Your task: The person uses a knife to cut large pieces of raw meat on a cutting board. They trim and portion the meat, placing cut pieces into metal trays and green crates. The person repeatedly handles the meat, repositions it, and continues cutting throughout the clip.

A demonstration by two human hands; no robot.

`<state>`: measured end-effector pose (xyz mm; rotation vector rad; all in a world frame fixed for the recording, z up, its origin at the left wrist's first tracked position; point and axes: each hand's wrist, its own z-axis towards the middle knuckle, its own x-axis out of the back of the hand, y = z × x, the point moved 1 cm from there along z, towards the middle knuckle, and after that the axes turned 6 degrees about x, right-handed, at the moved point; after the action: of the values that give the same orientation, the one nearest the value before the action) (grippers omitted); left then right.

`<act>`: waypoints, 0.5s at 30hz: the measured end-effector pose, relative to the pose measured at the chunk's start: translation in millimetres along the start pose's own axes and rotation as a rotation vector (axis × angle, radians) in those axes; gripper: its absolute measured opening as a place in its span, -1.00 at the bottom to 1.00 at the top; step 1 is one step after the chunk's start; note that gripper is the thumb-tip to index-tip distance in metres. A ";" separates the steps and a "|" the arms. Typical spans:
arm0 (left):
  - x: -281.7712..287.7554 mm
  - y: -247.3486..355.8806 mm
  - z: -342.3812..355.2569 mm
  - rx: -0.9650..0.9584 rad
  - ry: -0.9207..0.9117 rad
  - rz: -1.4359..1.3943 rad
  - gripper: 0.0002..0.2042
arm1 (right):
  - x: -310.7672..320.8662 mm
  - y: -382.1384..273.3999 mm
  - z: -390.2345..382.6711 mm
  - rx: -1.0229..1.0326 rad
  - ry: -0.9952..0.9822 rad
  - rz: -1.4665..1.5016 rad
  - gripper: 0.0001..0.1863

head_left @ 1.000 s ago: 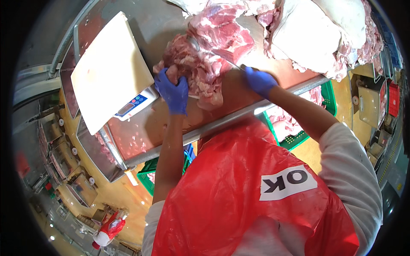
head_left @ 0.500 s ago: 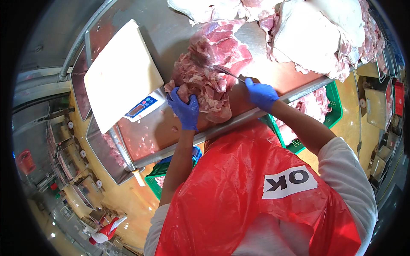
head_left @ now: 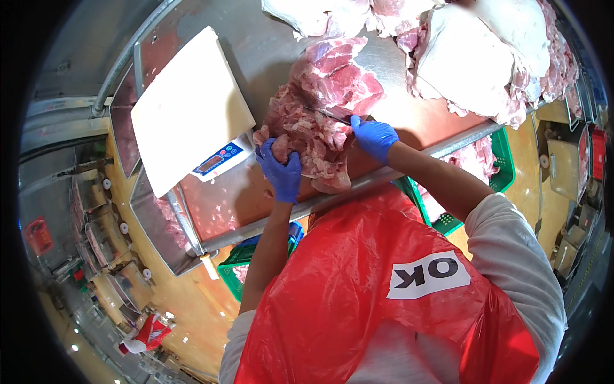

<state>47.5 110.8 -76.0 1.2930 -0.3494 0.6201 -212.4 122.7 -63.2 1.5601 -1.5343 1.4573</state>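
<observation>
A large piece of raw meat (head_left: 320,121) lies on the work table (head_left: 211,217), its lean red part at the far end and pale, ragged trimmings nearer me. Gloved in blue, my left hand (head_left: 279,168) is closed on the near left edge of the meat. My right hand (head_left: 376,137), also in a blue glove, is wrapped round the handle of a knife (head_left: 336,117). The blade points left and lies against the meat, partly sunk between the lean part and the trimmings. Most of the knife's handle is hidden in my fist.
A scale with a white platform (head_left: 195,112) stands on the left. More large meat pieces with white fat (head_left: 470,54) are heaped at the far right. Below the table's metal edge are green crates (head_left: 505,163) with meat. Another person in red (head_left: 152,331) stands far off at lower left.
My right hand and the knife have moved slightly left, bringing the blade deeper against the meat. My left hand keeps its hold. The distant person has shifted a little.
</observation>
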 end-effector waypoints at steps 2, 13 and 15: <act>1.5 -3.1 0.1 0.046 -0.023 -0.043 -0.54 | 4.1 3.2 -4.8 -0.025 -0.048 0.027 -0.77; 10.8 -13.7 -26.2 0.155 0.076 -0.042 -0.54 | -6.3 0.3 -28.0 -0.076 -0.016 0.148 -0.80; 13.7 -13.6 -29.0 0.140 0.044 0.003 -0.56 | -11.6 -8.6 -10.1 -0.123 -0.022 0.151 -0.79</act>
<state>63.8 139.9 -86.2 1.4104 -0.2750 0.6840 -205.4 138.2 -67.9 1.4198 -1.7533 1.4003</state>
